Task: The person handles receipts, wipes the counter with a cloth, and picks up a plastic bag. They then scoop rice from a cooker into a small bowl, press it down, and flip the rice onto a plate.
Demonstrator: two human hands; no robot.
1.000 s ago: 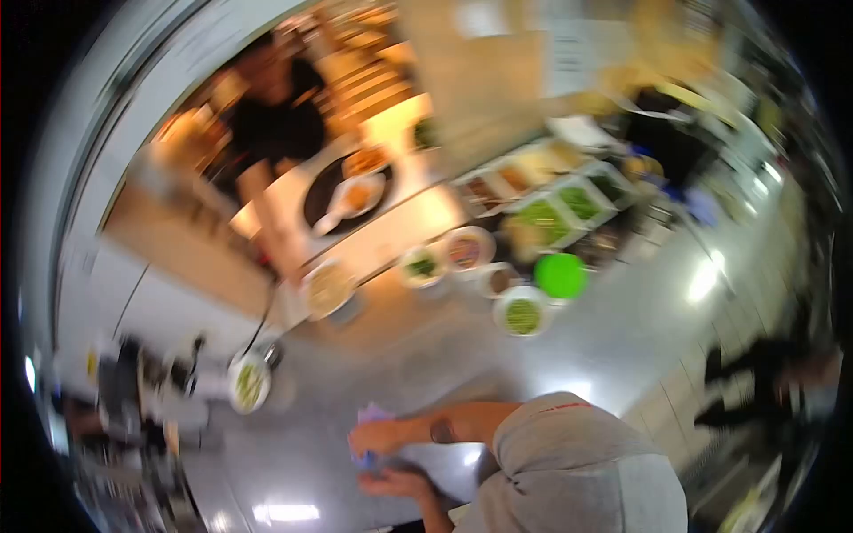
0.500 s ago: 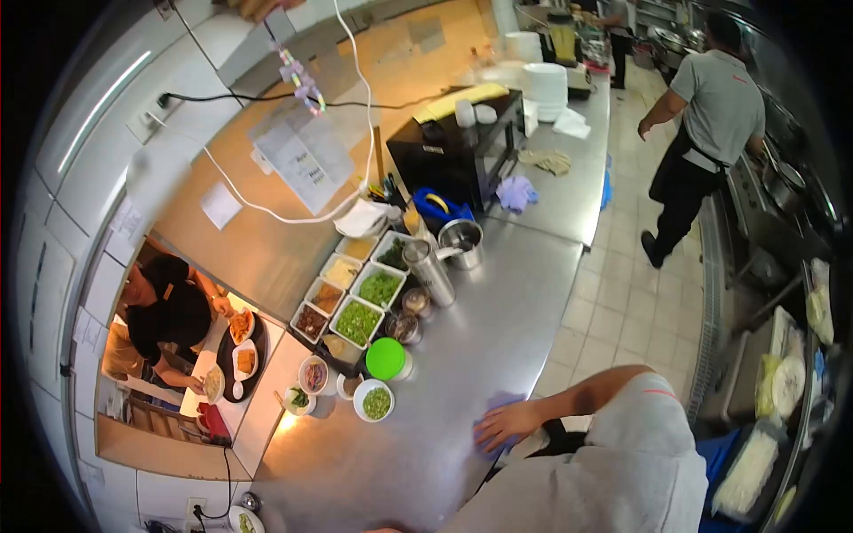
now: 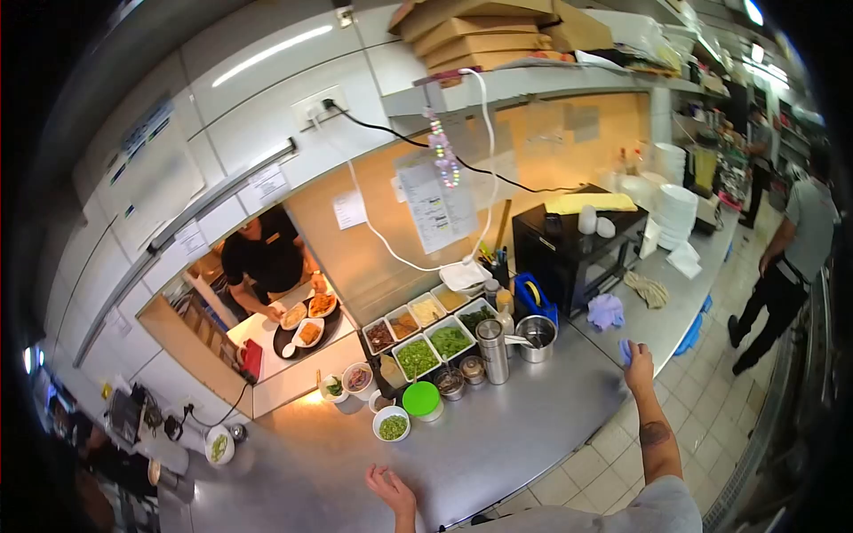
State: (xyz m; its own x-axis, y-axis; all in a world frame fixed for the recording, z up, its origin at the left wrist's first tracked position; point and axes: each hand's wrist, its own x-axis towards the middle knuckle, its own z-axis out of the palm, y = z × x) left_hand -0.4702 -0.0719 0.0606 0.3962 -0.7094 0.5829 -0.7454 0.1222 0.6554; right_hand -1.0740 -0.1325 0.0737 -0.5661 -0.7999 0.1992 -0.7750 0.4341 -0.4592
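Observation:
My right hand is closed around a light purple cloth, at the right edge of the steel counter. Part of the cloth is hidden by the fingers. Over the counter's near side, my left hand is held with its fingers apart and nothing in it. The bowl of chopped greens and the green-lidded tub stand closest to that hand. Beyond my right hand lies a second crumpled purple cloth, with a knitted glove beside it.
Trays of chopped toppings, a steel flask and a metal pot line the back. Behind them sit a black oven and stacked white plates. One person plates food through the hatch; another person stands in the right aisle.
My right hand has lifted the purple cloth off the counter and moved towards its right edge. My left hand has come into fuller view. The view has tilted up, showing the shelf and boxes.

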